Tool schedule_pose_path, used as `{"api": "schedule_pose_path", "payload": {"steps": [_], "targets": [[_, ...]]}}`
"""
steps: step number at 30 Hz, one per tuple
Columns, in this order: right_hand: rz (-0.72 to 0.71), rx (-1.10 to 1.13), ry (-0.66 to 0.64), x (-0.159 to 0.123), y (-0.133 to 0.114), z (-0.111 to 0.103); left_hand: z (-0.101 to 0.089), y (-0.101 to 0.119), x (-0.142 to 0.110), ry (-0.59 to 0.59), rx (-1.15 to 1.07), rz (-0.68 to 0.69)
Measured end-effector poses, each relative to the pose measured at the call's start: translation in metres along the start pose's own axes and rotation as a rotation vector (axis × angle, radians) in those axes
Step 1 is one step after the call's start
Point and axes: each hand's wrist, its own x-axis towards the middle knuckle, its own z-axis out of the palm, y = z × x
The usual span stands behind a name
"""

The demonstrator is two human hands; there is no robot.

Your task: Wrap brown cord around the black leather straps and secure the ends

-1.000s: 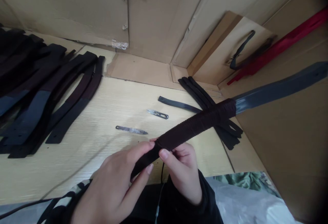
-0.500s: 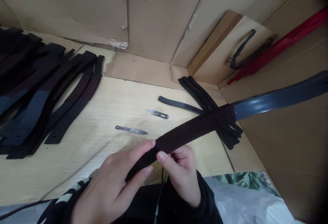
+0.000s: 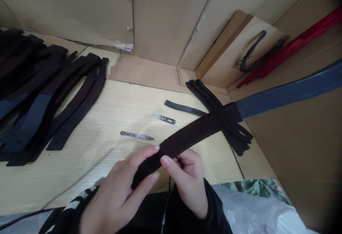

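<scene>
I hold a long dark blade-shaped piece whose near half is wound with dark brown cord. My left hand pinches the near bare end of it between thumb and fingers. My right hand grips it from below, thumb pressed on the edge of the winding. The piece slants up and to the right over the pale wooden table. A thin dark cord hangs down from under my right hand.
A pile of dark blades, some wrapped, lies at the left. Small thread snips and a thin metal strip lie mid-table. More dark strips lie at the right. Cardboard walls and a red piece stand behind.
The held piece has shifted a little towards the left and turned slightly. Both hands keep their grip on its near end.
</scene>
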Motion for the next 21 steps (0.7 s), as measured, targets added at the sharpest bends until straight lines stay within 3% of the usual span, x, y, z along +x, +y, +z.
{"api": "schedule_pose_path", "payload": {"steps": [6, 12, 16, 21], "targets": [[-0.048, -0.126, 0.006, -0.004, -0.007, -0.002, -0.001, 0.01, 0.009, -0.202, -0.935, -0.412], [-0.095, -0.21, 0.056, -0.005, -0.009, 0.003, 0.001, 0.006, 0.005, -0.357, -1.537, -0.524], [-0.163, -0.259, 0.061, -0.005, -0.011, 0.003, 0.0, 0.004, 0.004, -0.499, -1.738, -0.581], [-0.189, -0.288, 0.056, -0.004, -0.014, 0.001, -0.001, 0.007, 0.0, -0.561, -1.731, -0.688]]}}
